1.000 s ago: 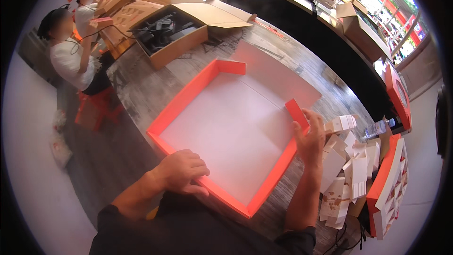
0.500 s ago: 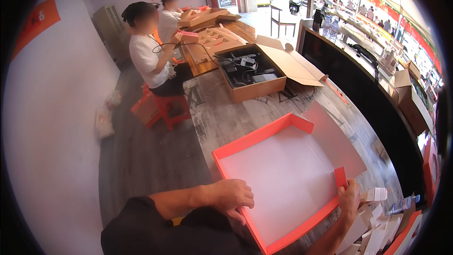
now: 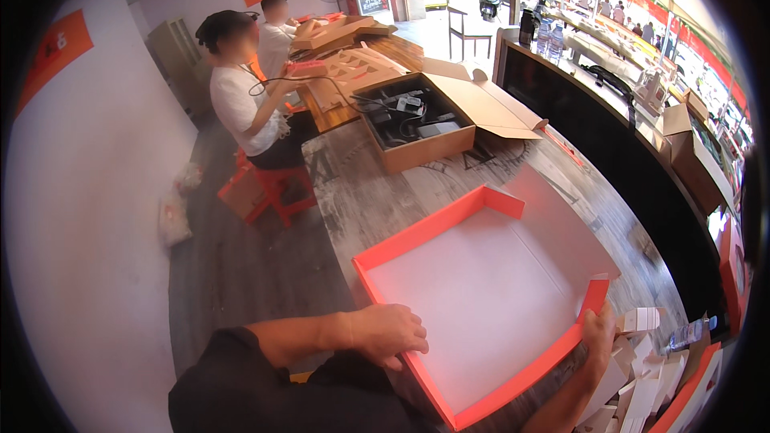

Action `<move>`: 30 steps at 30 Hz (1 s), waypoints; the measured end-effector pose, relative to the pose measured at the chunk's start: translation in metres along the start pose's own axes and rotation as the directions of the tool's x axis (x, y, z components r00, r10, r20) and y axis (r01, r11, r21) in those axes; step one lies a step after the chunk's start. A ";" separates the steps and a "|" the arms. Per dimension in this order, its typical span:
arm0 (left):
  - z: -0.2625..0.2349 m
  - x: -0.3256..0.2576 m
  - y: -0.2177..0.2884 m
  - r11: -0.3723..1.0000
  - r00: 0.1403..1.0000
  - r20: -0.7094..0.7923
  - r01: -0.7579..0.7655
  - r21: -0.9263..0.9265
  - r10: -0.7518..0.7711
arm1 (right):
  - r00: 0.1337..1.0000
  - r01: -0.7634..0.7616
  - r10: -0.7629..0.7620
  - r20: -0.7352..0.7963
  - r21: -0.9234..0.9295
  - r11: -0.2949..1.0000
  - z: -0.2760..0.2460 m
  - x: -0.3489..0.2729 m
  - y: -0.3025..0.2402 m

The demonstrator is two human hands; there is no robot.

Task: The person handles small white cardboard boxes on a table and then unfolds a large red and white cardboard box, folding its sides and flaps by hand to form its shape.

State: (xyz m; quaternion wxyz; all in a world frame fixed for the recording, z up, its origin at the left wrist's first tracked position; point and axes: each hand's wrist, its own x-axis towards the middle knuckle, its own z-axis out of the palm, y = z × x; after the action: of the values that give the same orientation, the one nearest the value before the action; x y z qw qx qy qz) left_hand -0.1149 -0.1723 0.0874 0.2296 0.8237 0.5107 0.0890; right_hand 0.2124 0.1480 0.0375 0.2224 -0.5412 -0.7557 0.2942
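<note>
A shallow orange cardboard box (image 3: 473, 337) with a whitish inside lies on the table in front of me. Three of its walls stand up, and the far right side (image 3: 561, 228) is spread flat as an unfolded panel. My left hand (image 3: 391, 335) curls over the near left wall, fingertips inside and thumb outside. At the right corner, my right hand (image 3: 597, 333) pinches the wall end beside a short upright orange flap (image 3: 593, 299). Another such flap (image 3: 505, 204) angles inward at the far corner.
Beyond the box, an open brown carton (image 3: 429, 156) holds black devices and cables. Two people sit along the far left table edge, handling cardboard pieces (image 3: 353, 76). White folded cartons (image 3: 642, 373) and a plastic bottle (image 3: 691, 332) crowd the near right. A black screen (image 3: 597, 144) borders the right.
The flap at my right hand leans further right than before, and that hand has shifted slightly. My left hand keeps its hold on the wall. The whole view has shifted a little.
</note>
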 end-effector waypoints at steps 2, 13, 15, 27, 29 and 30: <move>0.000 0.001 0.000 1.000 1.000 0.012 0.007 -0.006 -0.007 | 0.999 -0.028 0.028 -0.020 0.022 0.999 -0.001 0.001 0.002; 0.011 0.001 -0.009 0.998 0.996 0.062 -0.065 0.027 0.064 | 0.957 0.185 -0.210 -0.200 -0.137 0.973 0.015 -0.002 0.008; 0.012 0.000 -0.008 0.996 0.996 0.067 -0.060 0.073 0.055 | 0.947 0.162 -0.223 -0.230 -0.257 0.953 0.014 -0.009 -0.013; -0.002 0.005 -0.001 0.997 0.985 0.170 0.027 0.071 -0.039 | 0.844 0.420 -0.462 0.272 0.201 0.885 0.024 -0.044 -0.152; -0.012 0.010 0.005 0.990 0.961 0.237 0.135 0.038 -0.141 | 0.811 0.383 -0.449 0.376 0.238 0.892 0.031 -0.043 -0.165; -0.016 0.016 0.006 0.977 0.934 0.291 0.210 0.024 -0.208 | 0.797 0.365 -0.431 0.422 0.231 0.902 0.033 -0.041 -0.169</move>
State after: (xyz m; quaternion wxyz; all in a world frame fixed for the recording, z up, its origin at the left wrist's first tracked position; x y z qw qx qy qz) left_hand -0.1085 -0.1555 0.1033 0.3139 0.7678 0.5556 -0.0564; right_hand 0.0875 0.0612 0.1283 0.1292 -0.2671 -0.8611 0.4129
